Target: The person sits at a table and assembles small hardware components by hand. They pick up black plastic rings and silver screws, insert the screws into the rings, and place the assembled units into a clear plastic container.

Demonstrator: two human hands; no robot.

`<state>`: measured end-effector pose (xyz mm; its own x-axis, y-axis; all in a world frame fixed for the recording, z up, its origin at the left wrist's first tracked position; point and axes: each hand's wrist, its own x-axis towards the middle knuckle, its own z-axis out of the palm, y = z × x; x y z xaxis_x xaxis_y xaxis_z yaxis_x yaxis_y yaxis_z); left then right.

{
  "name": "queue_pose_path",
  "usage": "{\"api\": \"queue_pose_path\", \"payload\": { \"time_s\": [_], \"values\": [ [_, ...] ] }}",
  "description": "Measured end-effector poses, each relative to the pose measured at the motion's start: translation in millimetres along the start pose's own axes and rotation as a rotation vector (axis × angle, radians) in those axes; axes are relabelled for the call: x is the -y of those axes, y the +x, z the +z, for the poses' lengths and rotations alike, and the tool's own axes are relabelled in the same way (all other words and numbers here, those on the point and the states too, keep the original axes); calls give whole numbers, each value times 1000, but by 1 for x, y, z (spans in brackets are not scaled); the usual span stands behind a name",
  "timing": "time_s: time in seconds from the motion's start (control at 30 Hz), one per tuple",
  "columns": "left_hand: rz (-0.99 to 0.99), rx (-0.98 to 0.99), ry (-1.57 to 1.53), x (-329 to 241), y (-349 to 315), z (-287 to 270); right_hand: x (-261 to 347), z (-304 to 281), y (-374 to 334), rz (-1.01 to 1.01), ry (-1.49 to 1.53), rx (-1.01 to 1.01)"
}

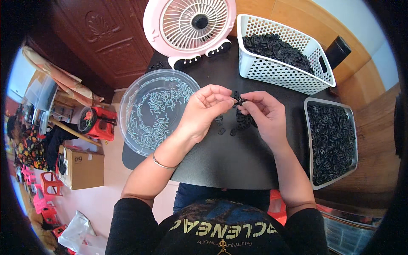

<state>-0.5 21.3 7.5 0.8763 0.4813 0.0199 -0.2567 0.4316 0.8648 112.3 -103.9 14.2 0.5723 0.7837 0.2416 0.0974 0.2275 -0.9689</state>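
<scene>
Over the dark table, my left hand [206, 108] and my right hand [267, 117] meet with their fingertips pinched on a small black plastic part [240, 102]. The fingers hide most of it. Beneath my hands lies a small heap of black plastic pieces [243, 123], with a few loose ones [221, 131] beside it. To the left of my left hand stands a round clear tub [124, 114] holding many small silvery pins or screws [159, 102]; I cannot tell which.
A pink fan [199, 21] stands at the back of the table [212, 165]. Back right is a white perforated basket [276, 78] of black pieces; a grey-rimmed tray [311, 148] of similar pieces sits at the right. A cardboard box [87, 170] and red stools [102, 123] stand left.
</scene>
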Motion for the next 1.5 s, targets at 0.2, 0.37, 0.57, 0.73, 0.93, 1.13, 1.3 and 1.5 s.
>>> {"api": "queue_pose_path", "payload": {
  "time_s": [0.2, 0.37, 0.57, 0.73, 0.93, 1.13, 1.3, 1.5],
  "values": [
    [-22, -19, -14, 4, 1, -1, -7, 1, -4, 28, 24, -10],
    [-28, -12, -36, 3, 0, 2, -7, -1, -6, 16, -51, -1],
    [-25, -6, -35, 4, 1, 2, -9, -1, -6, 9, -34, -14],
    [0, 10, 5, 5, 1, 1, -13, -1, -7, -30, -76, -25],
    [84, -7, 140, 9, 0, 3, -14, 0, -7, -37, -113, -48],
    [108, -11, 219, 5, -3, 8, -14, -1, -7, 23, -29, -34],
    [100, -45, 221, 3, 0, 10, -13, 0, -6, 32, 29, -64],
    [26, -9, 453, 3, -1, 4, -13, 1, -7, 18, 11, -73]
  ]
}}
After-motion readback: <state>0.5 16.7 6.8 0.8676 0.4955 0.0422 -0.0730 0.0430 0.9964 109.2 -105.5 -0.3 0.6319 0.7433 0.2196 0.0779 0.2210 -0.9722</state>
